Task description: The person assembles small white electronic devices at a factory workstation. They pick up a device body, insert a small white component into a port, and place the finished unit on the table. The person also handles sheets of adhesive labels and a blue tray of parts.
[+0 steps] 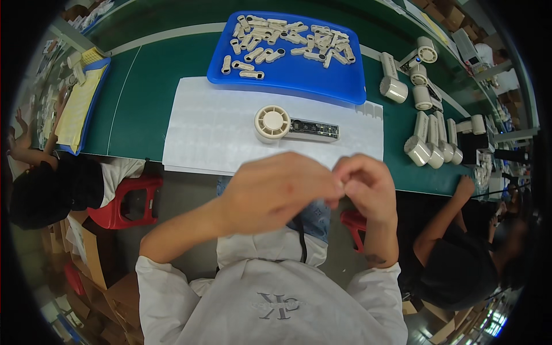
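Observation:
My left hand (279,190) and my right hand (368,184) meet in front of my chest, above the near edge of the white paper (195,126). Fingertips of both are pinched together; a tiny pale bit shows between them, too small to name. Beyond them, a cream handheld fan (272,123) lies on the paper, its round head to the left. Its handle is uncovered, with a dark circuit board (313,127) showing. At the back, a blue tray (287,87) holds many small cream plastic pieces (267,56), mostly toward its far side.
More cream handheld fans (420,148) stand or lie on the green table (144,109) at right. A blue tray with yellow sheets (80,115) is at far left. Co-workers sit on both sides, one by a red stool (123,204). Cardboard boxes (106,253) stand at lower left.

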The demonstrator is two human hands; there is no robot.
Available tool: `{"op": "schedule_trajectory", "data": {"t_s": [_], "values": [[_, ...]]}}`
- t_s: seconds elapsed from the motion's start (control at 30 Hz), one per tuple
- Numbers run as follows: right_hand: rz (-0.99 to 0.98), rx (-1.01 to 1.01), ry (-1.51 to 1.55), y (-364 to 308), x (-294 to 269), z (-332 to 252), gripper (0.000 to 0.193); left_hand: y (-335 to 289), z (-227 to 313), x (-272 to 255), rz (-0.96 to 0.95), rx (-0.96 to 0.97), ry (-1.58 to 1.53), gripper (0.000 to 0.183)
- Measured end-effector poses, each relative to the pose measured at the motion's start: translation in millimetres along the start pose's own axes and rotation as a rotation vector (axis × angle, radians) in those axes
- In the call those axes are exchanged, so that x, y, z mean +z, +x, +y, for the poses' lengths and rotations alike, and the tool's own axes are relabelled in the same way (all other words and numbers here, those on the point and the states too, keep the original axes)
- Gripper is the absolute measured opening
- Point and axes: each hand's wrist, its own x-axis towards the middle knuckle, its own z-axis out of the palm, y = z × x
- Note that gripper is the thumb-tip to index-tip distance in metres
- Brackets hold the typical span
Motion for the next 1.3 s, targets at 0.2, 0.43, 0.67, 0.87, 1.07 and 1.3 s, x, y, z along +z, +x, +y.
{"op": "schedule_trajectory", "data": {"t_s": [0.2, 0.43, 0.67, 0.87, 1.07, 1.3], "values": [[0.206, -0.341, -1.214, 54.3, -24.1, 15.8, 0.021, 7.2, -53.1, -22.3, -0.17, -0.318, 0.393, 0.056], [0.232, -0.143, -1.243, 64.5, -26.0, 23.1, 0.016, -7.7, -90.5, -11.1, -0.25, -0.492, 0.357, 0.04], [0.199, -0.276, -1.372, 66.3, -20.3, 23.4, 0.016, -12.8, -96.1, -8.0, -0.209, -0.43, 0.364, 0.032], [0.261, -0.291, -1.67, 65.6, -0.5, 29.1, 0.015, -14.9, -99.1, -11.5, -0.229, -0.401, 0.362, 0.03], [0.225, -0.321, -1.762, 61.8, 0.1, 30.0, 0.013, -17.1, -101.0, -15.0, -0.283, -0.337, 0.378, 0.033], [0.19, -0.21, -1.951, 69.6, 3.3, 31.3, 0.01, -16.0, -109.7, -19.3, -0.325, -0.267, 0.447, 0.037]]}}
